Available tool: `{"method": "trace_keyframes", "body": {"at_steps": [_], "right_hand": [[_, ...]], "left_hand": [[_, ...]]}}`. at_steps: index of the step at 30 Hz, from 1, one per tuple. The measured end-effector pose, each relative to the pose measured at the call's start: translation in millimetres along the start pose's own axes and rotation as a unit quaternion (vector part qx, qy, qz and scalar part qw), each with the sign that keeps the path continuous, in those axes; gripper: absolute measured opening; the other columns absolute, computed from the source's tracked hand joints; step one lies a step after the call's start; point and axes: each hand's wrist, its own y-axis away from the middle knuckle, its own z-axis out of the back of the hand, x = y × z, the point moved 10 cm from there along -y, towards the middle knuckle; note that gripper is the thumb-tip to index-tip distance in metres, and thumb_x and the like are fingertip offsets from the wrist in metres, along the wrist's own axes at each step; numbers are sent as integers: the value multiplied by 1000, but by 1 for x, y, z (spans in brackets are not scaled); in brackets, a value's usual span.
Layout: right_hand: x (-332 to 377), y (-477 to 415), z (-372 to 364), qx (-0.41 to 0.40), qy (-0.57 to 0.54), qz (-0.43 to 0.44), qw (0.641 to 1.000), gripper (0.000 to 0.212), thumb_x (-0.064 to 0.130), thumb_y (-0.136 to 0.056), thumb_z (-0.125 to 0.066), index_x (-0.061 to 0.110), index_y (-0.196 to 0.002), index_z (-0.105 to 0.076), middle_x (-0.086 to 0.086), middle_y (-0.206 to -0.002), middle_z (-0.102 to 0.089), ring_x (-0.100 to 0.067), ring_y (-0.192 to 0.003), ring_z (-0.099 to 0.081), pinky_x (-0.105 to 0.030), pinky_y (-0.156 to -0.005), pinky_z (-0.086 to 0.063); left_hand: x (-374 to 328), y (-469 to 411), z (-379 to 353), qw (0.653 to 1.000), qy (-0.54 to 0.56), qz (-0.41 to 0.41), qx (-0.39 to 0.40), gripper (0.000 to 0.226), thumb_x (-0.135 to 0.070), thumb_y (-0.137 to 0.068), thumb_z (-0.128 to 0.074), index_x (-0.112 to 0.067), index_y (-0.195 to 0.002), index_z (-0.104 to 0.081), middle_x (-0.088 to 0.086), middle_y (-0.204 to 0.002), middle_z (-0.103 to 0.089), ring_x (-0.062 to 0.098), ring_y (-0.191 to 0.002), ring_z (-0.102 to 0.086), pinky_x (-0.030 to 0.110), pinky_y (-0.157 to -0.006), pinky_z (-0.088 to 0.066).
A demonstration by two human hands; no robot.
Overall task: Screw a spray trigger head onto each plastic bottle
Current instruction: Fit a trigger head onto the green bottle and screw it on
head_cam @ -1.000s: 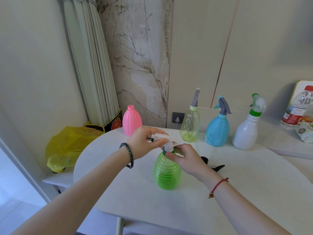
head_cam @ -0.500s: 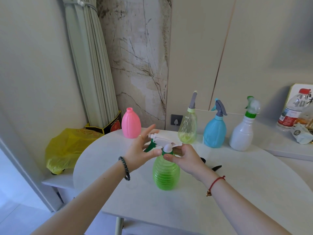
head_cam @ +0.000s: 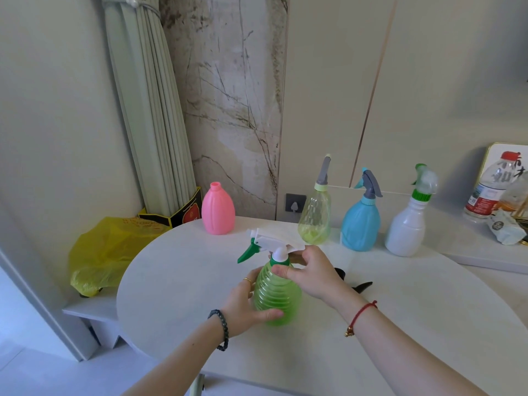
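Observation:
A ribbed green bottle [head_cam: 278, 295] stands upright on the white table [head_cam: 177, 281]. A white spray head with a green trigger [head_cam: 267, 244] sits on its neck. My left hand [head_cam: 247, 305] wraps the bottle's lower body. My right hand [head_cam: 310, 271] grips the bottle's shoulder and the green collar under the head. At the back left stands a pink bottle [head_cam: 217, 210] with an open neck. Along the back stand a yellow-green bottle [head_cam: 315, 217], a blue bottle [head_cam: 361, 221] and a white bottle [head_cam: 407, 224], each with a trigger head on.
A black object [head_cam: 357, 285] lies on the table behind my right wrist, mostly hidden. A yellow plastic bag [head_cam: 105, 250] sits on a low ledge to the left. A water bottle [head_cam: 493, 190] and a crumpled wrapper [head_cam: 504, 231] rest on the counter at right.
My left hand has left the spray head and dropped to the bottle's lower body. The right hand stays at the collar. The trigger now points left.

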Motion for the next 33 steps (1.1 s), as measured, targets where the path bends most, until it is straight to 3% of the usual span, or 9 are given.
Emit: {"method": "trace_keyframes", "body": {"at_steps": [3, 9, 12, 14, 16, 19, 24, 28, 33], "right_hand": [[-2, 2, 2, -31, -2, -2, 1000, 36, 23, -70, -77, 13, -103, -66, -2, -105, -69, -11, -101, -62, -13, -80, -42], [-7, 11, -5, 22, -70, 7, 997, 43, 21, -71, -76, 29, -108, -56, 6, -119, -61, -6, -117, -52, -30, -106, -37], [-26, 20, -14, 91, -37, -6, 995, 69, 28, -69, -78, 33, -127, -40, 16, -135, -45, 2, -127, -36, -23, -105, -29], [-38, 26, -21, 127, -18, -7, 992, 79, 27, -68, -79, 43, -129, -31, 24, -135, -40, 7, -125, -35, -11, -94, -30], [-47, 27, -27, 134, -5, -10, 991, 84, 25, -68, -80, 51, -126, -25, 28, -130, -40, 8, -122, -37, -10, -92, -32], [-55, 21, -29, 84, 3, -13, 996, 85, 24, -67, -80, 53, -123, -23, 30, -121, -43, 7, -114, -45, -17, -92, -36], [-48, -3, -25, -6, -14, 24, 1000, 72, 17, -65, -81, 52, -109, -36, 26, -118, -48, 2, -110, -50, -12, -78, -48], [-35, -44, -10, -71, -38, 45, 996, 70, 7, -63, -80, 41, -108, -39, 27, -107, -51, 19, -95, -52, -5, -71, -48], [-34, -97, 12, -150, -26, 51, 987, 66, 14, -62, -83, 32, -111, -43, 19, -102, -56, 14, -88, -54, 0, -68, -40]], "left_hand": [[0, 0, -1, 1000, 1, -6, 0, 80, -26, -64, -80, -29, -128, -32, -13, -116, -57, -4, -104, -56, 11, -89, -45], [2, 0, 4, 998, -48, 3, 34, 86, -37, -65, -77, -44, -129, -21, -27, -121, -45, -8, -114, -44, 17, -100, -33], [3, -1, 15, 994, -93, 5, 53, 78, -36, -68, -75, -49, -124, -22, -23, -123, -41, -3, -114, -42, 20, -97, -34], [1, -2, 25, 993, -103, 0, 54, 71, -31, -71, -74, -53, -118, -26, -19, -122, -41, -1, -111, -45, 18, -93, -37], [1, -4, 37, 995, -89, -2, 41, 67, -25, -74, -72, -51, -119, -31, -16, -124, -44, 3, -109, -50, 19, -92, -42], [5, -7, 48, 999, -25, 8, 23, 65, -16, -75, -70, -36, -128, -36, -10, -124, -50, 9, -107, -55, 25, -90, -49], [-2, -24, 51, 999, 49, -15, -16, 56, -17, -72, -72, -39, -111, -39, -14, -119, -48, 4, -108, -52, 14, -71, -52], [-23, -68, 65, 994, 64, -39, -80, 58, -15, -71, -73, -27, -114, -36, -11, -114, -47, 9, -108, -49, 8, -69, -51], [-45, -132, 78, 994, 5, -69, -78, 58, -27, -78, -66, -18, -128, -39, -7, -120, -54, 6, -114, -49, 13, -92, -43]]}}
